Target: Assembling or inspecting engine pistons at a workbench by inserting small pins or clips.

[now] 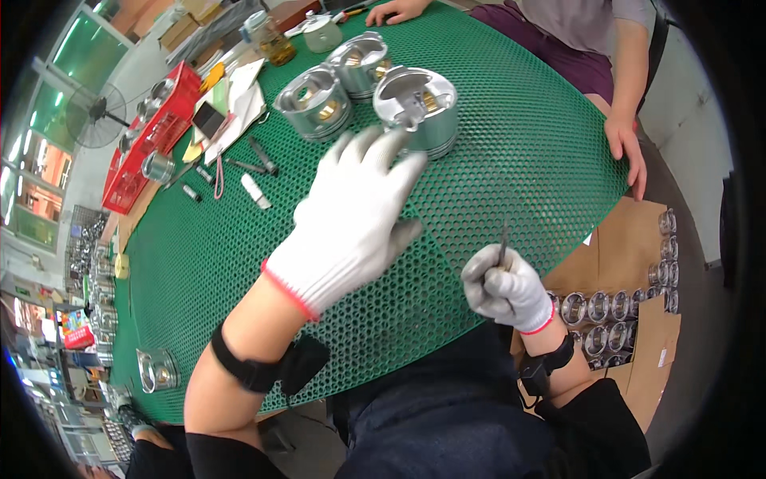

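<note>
My left hand [351, 219], in a white knit glove, reaches out over the green honeycomb mat [511, 152] with fingers spread, its fingertips right at the nearest of three metal pistons [419, 100]. It holds nothing. The other two pistons [315, 100] [361, 64] stand just behind and to the left. My right hand [507, 289], gloved too, is closed around a thin dark metal pick [503, 243] pointing up, near the mat's front edge.
Another person sits across the table, one hand [626, 152] on the mat's right edge, the other hand [396, 9] at the far edge. A red crate [152, 136], papers, small tools and a jar lie at left. A cardboard box of pistons [618, 319] sits at lower right. One piston [157, 370] rests at lower left.
</note>
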Tool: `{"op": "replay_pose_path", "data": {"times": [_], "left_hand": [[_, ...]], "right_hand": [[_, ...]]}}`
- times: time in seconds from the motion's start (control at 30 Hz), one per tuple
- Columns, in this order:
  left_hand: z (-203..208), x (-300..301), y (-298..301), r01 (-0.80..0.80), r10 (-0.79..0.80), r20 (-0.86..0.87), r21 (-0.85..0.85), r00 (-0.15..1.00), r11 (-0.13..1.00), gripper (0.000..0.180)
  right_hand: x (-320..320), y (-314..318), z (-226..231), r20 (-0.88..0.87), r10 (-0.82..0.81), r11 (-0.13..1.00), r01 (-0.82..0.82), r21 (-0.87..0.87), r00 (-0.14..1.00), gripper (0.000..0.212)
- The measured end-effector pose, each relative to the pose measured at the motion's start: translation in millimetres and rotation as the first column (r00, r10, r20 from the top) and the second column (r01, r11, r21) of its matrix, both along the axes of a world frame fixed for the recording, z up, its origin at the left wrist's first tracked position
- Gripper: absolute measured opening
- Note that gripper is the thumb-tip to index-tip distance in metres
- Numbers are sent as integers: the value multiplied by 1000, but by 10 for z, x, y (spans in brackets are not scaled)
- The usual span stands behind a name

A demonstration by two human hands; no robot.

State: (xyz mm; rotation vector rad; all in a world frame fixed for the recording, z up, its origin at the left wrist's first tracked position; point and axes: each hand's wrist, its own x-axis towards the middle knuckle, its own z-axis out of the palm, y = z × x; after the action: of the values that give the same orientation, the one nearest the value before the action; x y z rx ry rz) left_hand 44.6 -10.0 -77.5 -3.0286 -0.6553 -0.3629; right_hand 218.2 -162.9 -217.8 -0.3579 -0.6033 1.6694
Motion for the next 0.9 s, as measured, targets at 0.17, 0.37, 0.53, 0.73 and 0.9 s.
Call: {"op": "replay_pose_path", "data": {"times": [0.17,0.37,0.53,0.73,0.9], "left_hand": [[-239,808,286,-306,301,-72,-77,951,949,69],[-263,523,180,-407,455,50,-365,889,837,57],[-788,238,46,-277,609,346,-659,714,699,27],[-669,-628,-629,53,906,242,-970,348,239,38],[-442,-1420,-1202,786,981,-93,-613,-172,80,35]], "right_hand": [[34,16,104,43,133,990,-130,-59,990,36],[82,-14,-32,-27,169,981,-166,104,985,30],[74,-44,-82,-62,145,986,-139,92,987,32],[60,-10,-67,-30,16,995,-13,98,999,38],[85,41,-192,-78,1,992,9,126,997,30]]}}
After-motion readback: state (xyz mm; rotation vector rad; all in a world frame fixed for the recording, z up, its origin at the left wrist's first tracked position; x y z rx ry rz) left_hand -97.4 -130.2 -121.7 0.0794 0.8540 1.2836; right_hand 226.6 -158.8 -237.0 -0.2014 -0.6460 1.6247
